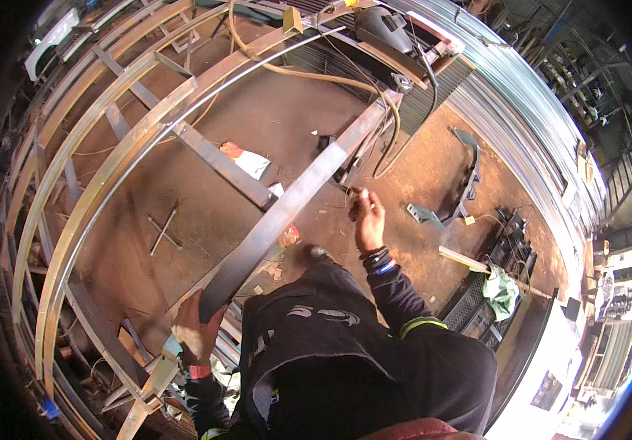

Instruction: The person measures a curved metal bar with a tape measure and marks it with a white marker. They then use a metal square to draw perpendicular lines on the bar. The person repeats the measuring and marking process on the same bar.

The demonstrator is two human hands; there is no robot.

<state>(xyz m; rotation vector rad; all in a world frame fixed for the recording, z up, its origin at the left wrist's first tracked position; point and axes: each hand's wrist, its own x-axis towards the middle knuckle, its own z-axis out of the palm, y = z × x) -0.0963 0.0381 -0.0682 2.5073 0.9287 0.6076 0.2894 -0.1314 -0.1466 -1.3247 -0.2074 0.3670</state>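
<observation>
A long steel beam (287, 202) runs from beside my left side up toward the top of the head view, part of a welded metal frame. My left hand (197, 330) is wrapped round the near end of this beam, its thumb side against the dark steel. To the right of the beam, my right hand (368, 220) is raised above the floor, apart from the metal. Its fingers are curled together; a small pale spot shows at the fingertips, too small to name. A crosspiece (224, 165) joins the beam to the frame's curved outer bars (103, 191).
A black welding mask (382, 29) rests at the top beside a hose (316, 75). A cross-shaped wrench (163, 231) lies on the brown floor. To the right are a metal bracket (426, 215), black mesh parts (470, 301), a green cloth (501, 293) and long shiny sheets (514, 95).
</observation>
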